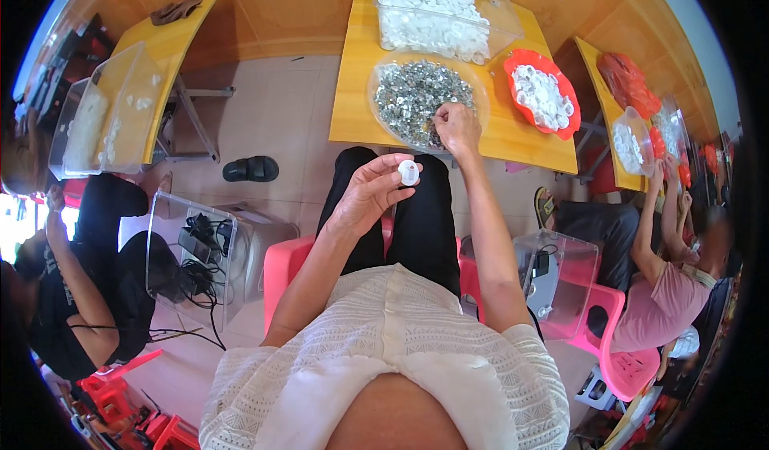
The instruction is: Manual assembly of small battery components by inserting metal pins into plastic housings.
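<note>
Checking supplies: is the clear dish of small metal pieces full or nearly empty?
Full: silvery pieces cover the clear dish almost rim to rim, where the right hand reaches in.

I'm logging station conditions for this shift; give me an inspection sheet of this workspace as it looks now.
Surface: yellow table, mostly covered by containers.
Job's things: small white cap; clear round dish of small silvery parts; clear bin of white caps; red tray of white caps.
Clutter: black sandal on the floor.
Hands: left hand pinches the white cap above the lap; right hand reaches into the silvery parts, grasp cannot be told.
Cables: black cables in a clear box at the left.
Surroundings: pink chair; other people seated at neighbouring tables on both sides.
</note>
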The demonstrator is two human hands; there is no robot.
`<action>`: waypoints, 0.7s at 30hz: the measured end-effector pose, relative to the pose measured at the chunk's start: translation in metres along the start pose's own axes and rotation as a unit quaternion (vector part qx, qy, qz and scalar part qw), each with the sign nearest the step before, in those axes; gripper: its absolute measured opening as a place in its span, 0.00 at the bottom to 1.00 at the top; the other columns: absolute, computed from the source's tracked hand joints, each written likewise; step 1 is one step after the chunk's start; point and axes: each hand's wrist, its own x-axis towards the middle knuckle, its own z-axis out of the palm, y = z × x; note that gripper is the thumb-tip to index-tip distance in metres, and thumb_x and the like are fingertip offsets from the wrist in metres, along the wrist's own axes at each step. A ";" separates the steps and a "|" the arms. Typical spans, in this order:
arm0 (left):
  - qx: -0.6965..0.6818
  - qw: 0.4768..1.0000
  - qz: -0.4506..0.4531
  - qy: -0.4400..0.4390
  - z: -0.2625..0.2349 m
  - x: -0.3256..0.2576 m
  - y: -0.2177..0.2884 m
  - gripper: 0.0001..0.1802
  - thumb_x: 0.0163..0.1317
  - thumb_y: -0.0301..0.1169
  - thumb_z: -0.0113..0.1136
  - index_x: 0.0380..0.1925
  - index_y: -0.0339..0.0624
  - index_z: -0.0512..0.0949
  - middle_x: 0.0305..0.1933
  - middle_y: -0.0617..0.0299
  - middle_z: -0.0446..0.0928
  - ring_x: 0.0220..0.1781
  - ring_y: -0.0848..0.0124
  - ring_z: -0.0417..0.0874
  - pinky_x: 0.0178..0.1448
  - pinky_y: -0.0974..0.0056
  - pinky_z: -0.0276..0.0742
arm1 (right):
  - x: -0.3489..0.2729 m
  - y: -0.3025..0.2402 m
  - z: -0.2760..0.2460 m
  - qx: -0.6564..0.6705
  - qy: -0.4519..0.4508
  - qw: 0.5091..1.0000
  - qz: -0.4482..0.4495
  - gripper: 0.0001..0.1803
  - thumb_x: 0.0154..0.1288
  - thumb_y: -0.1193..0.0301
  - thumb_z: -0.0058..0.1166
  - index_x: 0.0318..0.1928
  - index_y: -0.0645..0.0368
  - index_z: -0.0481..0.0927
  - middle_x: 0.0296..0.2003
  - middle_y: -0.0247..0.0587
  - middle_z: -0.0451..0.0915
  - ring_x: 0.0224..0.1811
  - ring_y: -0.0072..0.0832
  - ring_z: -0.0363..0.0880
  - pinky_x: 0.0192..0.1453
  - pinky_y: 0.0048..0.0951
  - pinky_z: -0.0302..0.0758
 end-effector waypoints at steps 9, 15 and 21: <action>-0.001 1.000 0.004 -0.004 -0.003 0.003 0.004 0.16 0.59 0.24 0.54 0.49 0.38 0.73 0.50 0.47 0.74 0.48 0.64 0.79 0.50 0.65 0.79 | 0.011 0.020 -0.021 0.371 -0.077 0.925 0.027 0.05 0.51 0.74 0.59 0.28 0.63 0.81 0.21 0.32 0.78 0.22 0.17 0.72 0.28 0.20 0.68; -0.005 0.999 0.037 0.011 -0.001 0.008 0.004 0.15 0.59 0.23 0.53 0.47 0.38 0.74 0.51 0.46 0.73 0.50 0.61 0.78 0.54 0.63 0.76 | -0.036 -0.023 -0.065 0.492 -0.138 0.859 0.039 0.06 0.53 0.73 0.58 0.32 0.62 0.81 0.22 0.26 0.75 0.22 0.11 0.67 0.24 0.14 0.60; -0.019 0.999 0.044 0.010 0.003 0.009 0.003 0.14 0.59 0.23 0.54 0.47 0.36 0.74 0.46 0.54 0.77 0.49 0.64 0.78 0.55 0.63 0.75 | -0.092 -0.051 -0.074 0.507 -0.096 0.852 -0.087 0.05 0.53 0.81 0.57 0.33 0.63 0.81 0.27 0.31 0.74 0.26 0.15 0.69 0.31 0.17 0.65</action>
